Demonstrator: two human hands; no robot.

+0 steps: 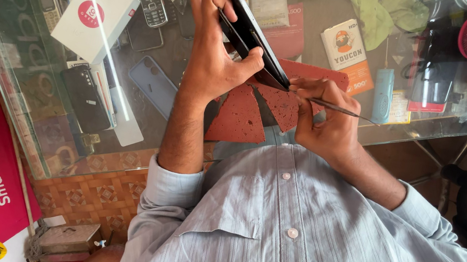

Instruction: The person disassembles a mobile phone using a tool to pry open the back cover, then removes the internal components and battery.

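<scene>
Now, black phone [254, 37], slim, tilted, glossy

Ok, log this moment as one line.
left hand: holds black phone tilted | right hand: thin metal tool, tip at phone's lower edge | below: red mat, glass counter

Left hand [215, 51] holds phone [254, 37], right hand [325, 118] tool [339, 109]
</scene>
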